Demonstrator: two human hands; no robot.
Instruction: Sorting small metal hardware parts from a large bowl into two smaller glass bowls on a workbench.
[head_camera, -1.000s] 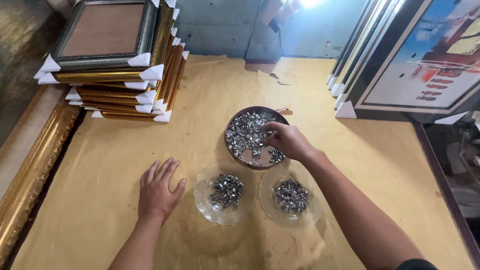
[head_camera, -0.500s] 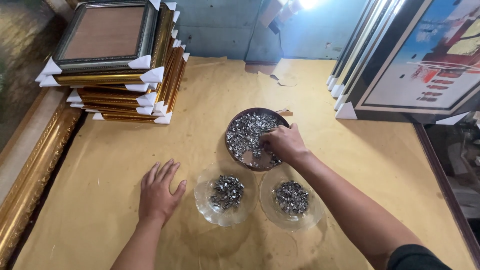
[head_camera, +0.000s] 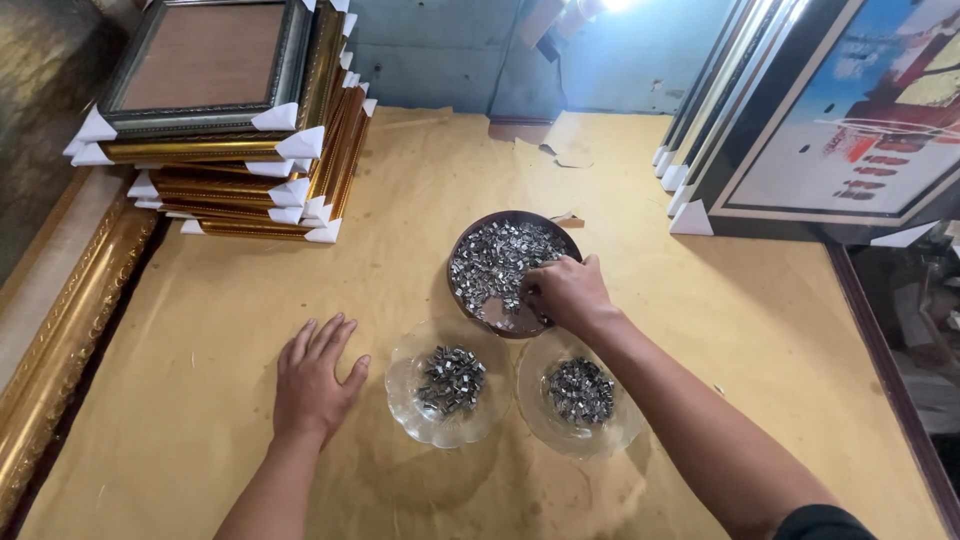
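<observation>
The right hand (head_camera: 565, 292) reaches into the dark round dish (head_camera: 462, 258) of small metal clips (head_camera: 495, 262), its fingers curled down among the pieces at the dish's near right edge; its grip is bent inward over the clips, but whether it pinches any cannot be told, since the fingertips are hidden under the knuckles; compared with half a second ago the hand has slid a little lower and toward the near rim, and the fingers look more tightly gathered. The left hand (head_camera: 315, 380) lies flat on the paper-covered surface (head_camera: 250, 300), palm down, fingers spread and holding nothing; it has stayed where it was. Just right of the left hand stands a clear glass bowl (head_camera: 405, 395) with a small heap of clips; a second clear glass bowl (head_camera: 535, 410) with its own heap sits beneath the right wrist, touching or nearly touching the first; both bowls are unmoved, and the dark dish sits just beyond them. Well beyond the left hand rises a stack of gold picture frames (head_camera: 235, 160) with white corner guards; a carved gold frame (head_camera: 60, 350) runs along the far left edge; beyond the right hand, framed pictures (head_camera: 840, 130) lean against the wall.
</observation>
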